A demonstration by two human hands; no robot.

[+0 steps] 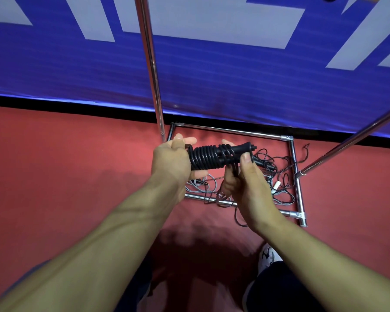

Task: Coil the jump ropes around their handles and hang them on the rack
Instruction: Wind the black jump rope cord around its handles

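Left hand [170,159] grips the coiled black jump rope [208,156] at 9 o'clock of the bundle. Right hand [245,176] pinches its loose cord at 4 o'clock. Chrome rack base [298,190] on the floor below.

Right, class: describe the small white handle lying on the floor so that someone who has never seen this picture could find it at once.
Find the chrome rack base, a rectangle of tubes on the red floor below the blue banner. Inside it, near the right-hand tube, loose ropes lie tangled. The white handle lies among them, a short pale stub, the only white piece among dark and grey cords.
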